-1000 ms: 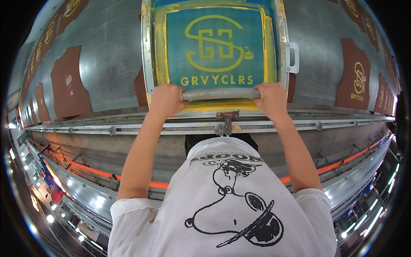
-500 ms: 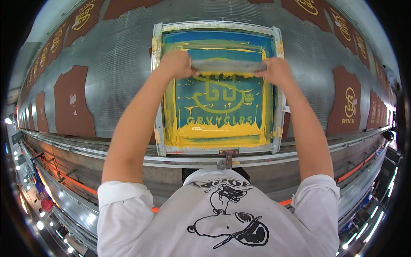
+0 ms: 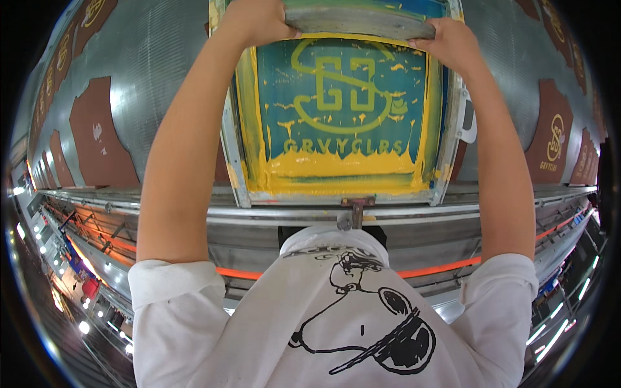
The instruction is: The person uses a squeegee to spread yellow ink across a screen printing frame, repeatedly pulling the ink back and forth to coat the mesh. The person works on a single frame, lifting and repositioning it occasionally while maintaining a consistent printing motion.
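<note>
Both my arms stretch forward over a screen printing frame with a blue-green mesh and a metal border. My left hand grips the left end of a wide grey squeegee, and my right hand grips its right end. The squeegee lies crosswise over the far part of the mesh. Yellow ink pools thickly along the near edge, with streaks up both sides. Between the pool and the squeegee, a looped emblem and lettering show in the mesh. The screen's far edge is cut off by the picture's rim.
Brown fabric pieces lie on the grey table to the left, and printed brown pieces to the right. A metal rail runs along the near edge, with a rusty bracket at the screen. An orange bar passes below.
The squeegee, held in both hands, has moved away from me toward the far end of the screen. My view has shifted, so the screen appears larger and closer.
</note>
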### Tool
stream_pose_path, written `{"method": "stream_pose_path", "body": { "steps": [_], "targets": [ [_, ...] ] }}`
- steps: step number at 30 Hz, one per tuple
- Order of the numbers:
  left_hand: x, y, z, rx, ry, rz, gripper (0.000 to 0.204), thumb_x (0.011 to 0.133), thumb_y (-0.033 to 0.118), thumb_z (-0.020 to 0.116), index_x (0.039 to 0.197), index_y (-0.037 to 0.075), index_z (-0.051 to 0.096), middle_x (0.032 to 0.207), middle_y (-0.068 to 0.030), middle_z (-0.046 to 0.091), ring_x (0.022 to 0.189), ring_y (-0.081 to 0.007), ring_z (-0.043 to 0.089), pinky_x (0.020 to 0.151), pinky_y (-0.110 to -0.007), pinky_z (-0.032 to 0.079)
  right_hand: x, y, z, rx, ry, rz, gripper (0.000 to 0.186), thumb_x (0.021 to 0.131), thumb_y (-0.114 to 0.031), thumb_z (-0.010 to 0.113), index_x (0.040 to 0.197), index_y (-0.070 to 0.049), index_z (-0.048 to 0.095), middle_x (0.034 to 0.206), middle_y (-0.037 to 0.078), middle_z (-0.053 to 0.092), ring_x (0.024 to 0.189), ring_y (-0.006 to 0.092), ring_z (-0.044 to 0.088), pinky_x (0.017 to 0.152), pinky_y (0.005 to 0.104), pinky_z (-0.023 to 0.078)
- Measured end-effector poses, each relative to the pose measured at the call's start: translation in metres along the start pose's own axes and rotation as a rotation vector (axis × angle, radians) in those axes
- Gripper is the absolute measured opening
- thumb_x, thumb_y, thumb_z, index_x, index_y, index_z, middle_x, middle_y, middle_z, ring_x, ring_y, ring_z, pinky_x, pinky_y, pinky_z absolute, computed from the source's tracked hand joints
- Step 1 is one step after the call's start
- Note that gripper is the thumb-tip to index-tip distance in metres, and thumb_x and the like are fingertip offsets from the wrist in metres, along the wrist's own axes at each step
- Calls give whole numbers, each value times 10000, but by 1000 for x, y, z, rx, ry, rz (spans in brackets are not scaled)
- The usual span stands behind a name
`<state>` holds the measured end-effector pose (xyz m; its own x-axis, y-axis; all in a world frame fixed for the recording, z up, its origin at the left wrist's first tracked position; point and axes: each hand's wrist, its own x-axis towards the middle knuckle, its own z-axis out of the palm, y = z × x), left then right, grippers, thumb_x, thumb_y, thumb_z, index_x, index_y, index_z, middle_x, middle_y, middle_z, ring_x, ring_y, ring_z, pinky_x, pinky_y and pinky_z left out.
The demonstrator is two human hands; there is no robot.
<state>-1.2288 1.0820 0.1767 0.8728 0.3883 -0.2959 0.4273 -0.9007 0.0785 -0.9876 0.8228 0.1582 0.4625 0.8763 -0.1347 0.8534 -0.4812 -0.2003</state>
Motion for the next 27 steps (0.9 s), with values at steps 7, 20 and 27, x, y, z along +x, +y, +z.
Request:
{"method": "stream_pose_path", "body": {
  "steps": [7, 20, 27],
  "targets": [
    [-146, 63, 48, -102, -172, -111, 368, 791, 495, 768, 955, 167, 803, 783, -104, 740, 759, -288, 728, 710, -420, 574, -148, -50, 19, 56, -123, 23, 397, 754, -362, 839, 996, -55, 766, 808, 152, 725, 767, 345, 708, 704, 444, 549],
    [-232, 132, 80, -166, 101, 47, 561, 784, 644, 722, 841, 88, 759, 728, -121, 711, 739, -332, 708, 690, -442, 552, -257, -82, 49, 30, 268, -200, 541, 792, -569, 746, 1038, -89, 706, 870, 86, 685, 901, 280, 656, 826, 427, 468],
    [-206, 129, 83, -180, -235, -19, 795, 692, 807, 703, 815, 22, 746, 777, -180, 705, 796, -368, 697, 717, -457, 547, -240, -82, 53, 134, -135, -89, 572, 842, -559, 727, 1129, -66, 694, 1005, 142, 713, 949, 327, 670, 825, 427, 518]
  ]
}}
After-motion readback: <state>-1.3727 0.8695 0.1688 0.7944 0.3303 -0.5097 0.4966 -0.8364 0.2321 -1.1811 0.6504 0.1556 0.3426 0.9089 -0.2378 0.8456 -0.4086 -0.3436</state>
